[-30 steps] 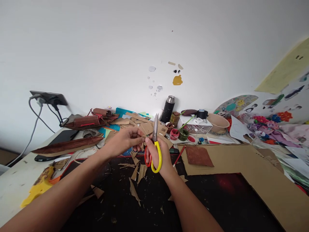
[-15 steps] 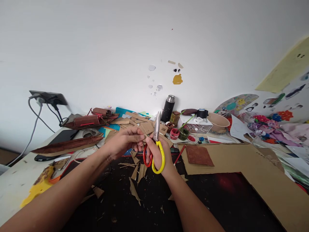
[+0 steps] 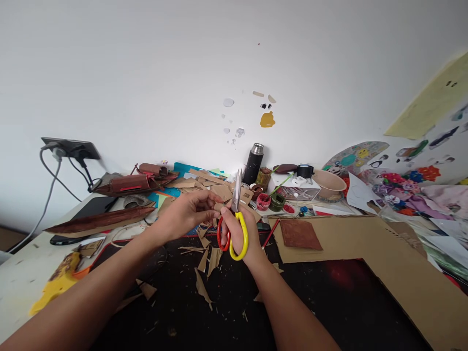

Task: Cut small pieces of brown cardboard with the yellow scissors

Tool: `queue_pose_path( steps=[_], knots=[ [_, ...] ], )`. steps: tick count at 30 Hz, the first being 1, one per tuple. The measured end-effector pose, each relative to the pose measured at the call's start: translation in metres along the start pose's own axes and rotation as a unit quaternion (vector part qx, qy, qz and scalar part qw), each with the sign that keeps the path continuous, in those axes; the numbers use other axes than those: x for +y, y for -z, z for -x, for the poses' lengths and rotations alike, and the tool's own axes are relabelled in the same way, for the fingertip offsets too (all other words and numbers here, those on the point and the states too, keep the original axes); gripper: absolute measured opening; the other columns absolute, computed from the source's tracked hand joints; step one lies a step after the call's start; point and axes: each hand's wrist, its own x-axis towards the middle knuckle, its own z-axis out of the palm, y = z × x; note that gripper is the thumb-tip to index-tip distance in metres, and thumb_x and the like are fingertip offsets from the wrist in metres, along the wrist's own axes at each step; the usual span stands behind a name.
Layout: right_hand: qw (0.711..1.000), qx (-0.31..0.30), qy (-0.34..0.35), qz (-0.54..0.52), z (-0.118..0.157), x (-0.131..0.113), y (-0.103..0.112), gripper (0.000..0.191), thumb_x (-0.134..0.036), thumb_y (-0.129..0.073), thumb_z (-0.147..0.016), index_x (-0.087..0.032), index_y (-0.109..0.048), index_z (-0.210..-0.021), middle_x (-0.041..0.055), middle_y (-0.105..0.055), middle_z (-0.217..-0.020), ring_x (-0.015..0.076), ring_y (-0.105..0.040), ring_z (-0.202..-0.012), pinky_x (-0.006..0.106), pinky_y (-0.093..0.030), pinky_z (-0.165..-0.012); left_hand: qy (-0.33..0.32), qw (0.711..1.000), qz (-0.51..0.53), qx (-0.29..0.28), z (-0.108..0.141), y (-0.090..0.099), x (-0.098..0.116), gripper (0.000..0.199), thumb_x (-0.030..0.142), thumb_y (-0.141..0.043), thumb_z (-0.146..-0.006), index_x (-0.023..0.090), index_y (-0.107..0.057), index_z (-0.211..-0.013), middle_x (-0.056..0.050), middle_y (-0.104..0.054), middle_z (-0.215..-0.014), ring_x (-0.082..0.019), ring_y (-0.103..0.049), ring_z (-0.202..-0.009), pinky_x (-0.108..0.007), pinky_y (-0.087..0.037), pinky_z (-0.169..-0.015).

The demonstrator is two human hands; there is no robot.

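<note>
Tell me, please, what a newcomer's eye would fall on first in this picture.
Probably the metal scissors with red and yellow handles, blades upward, in the right hand at the centre. Next might come the black cylindrical flask with a silvery top, behind them by the white wall, and the flat reddish-brown square lying on tan cardboard to the right.

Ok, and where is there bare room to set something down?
The widest free patch is the black mat between the right arm and the cardboard sheet, with only specks on it. The sheet also has room right of the brown square. It's crowded beyond the left hand and right hand: cardboard scraps, a bottle, paint jars.
</note>
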Motion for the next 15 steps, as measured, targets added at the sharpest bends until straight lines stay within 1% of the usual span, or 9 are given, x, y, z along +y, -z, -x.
queue_pose_path(
  steps=[2,6,7,10,12,15],
  knots=[
    [1.0,-0.006,0.003,-0.003,-0.001,0.0,0.0,0.039,-0.059,-0.066,-0.091,-0.023,-0.054,-0.091,-0.0093,-0.052,-0.044,0.0125,-0.049,-0.03,0.02,-0.038,-0.033,0.004,1.0,-0.007,0.003,0.0,0.0,0.001,0.03,0.034,-0.078,-0.086,0.019,-0.071,-0.11,-0.007,-0.076,-0.094,-0.021,-0.071,-0.086,-0.037,-0.06,-0.081],
    [1.0,-0.018,-0.009,-0.013,-0.001,0.002,0.001,0.036,-0.056,-0.068,-0.09,-0.024,-0.052,-0.09,-0.0103,-0.053,-0.044,0.0125,-0.048,-0.029,0.02,-0.037,-0.032,0.009,0.999,0.025,-0.035,0.001,0.002,0.006,0.032,0.035,-0.079,-0.086,0.02,-0.071,-0.113,-0.007,-0.077,-0.099,-0.022,-0.072,-0.09,-0.037,-0.06,-0.082],
    [1.0,-0.023,-0.01,-0.013,-0.001,0.003,0.001,0.036,-0.056,-0.069,-0.09,-0.024,-0.053,-0.091,-0.0104,-0.053,-0.044,0.0125,-0.048,-0.029,0.02,-0.037,-0.032,0.013,0.999,0.033,-0.037,0.0,0.002,0.008,0.032,0.035,-0.078,-0.086,0.021,-0.071,-0.113,-0.007,-0.077,-0.1,-0.022,-0.072,-0.09,-0.036,-0.06,-0.081],
    [0.999,-0.035,0.0,-0.003,-0.001,0.003,0.002,0.035,-0.056,-0.068,-0.092,-0.023,-0.056,-0.094,-0.0104,-0.052,-0.044,0.0124,-0.048,-0.03,0.019,-0.037,-0.032,0.03,0.998,0.046,-0.018,0.0,0.003,0.011,0.028,0.035,-0.078,-0.086,0.02,-0.071,-0.108,-0.006,-0.075,-0.096,-0.019,-0.07,-0.083,-0.032,-0.059,-0.075],
    [1.0,-0.027,0.009,0.002,-0.002,0.0,0.005,0.037,-0.058,-0.067,-0.093,-0.022,-0.057,-0.093,-0.0097,-0.053,-0.045,0.0122,-0.049,-0.031,0.019,-0.038,-0.032,0.038,0.998,0.054,-0.011,0.0,0.005,0.011,0.028,0.035,-0.079,-0.086,0.02,-0.07,-0.107,-0.005,-0.074,-0.093,-0.018,-0.069,-0.08,-0.032,-0.059,-0.073],
    [1.0,0.018,0.026,0.004,-0.006,-0.007,0.015,0.041,-0.061,-0.065,-0.093,-0.021,-0.061,-0.093,-0.0085,-0.053,-0.046,0.0118,-0.051,-0.033,0.02,-0.04,-0.033,0.05,0.998,0.038,-0.027,-0.001,0.008,0.008,0.03,0.037,-0.079,-0.086,0.02,-0.068,-0.108,-0.003,-0.073,-0.089,-0.019,-0.069,-0.081,-0.033,-0.058,-0.075]
  ],
)
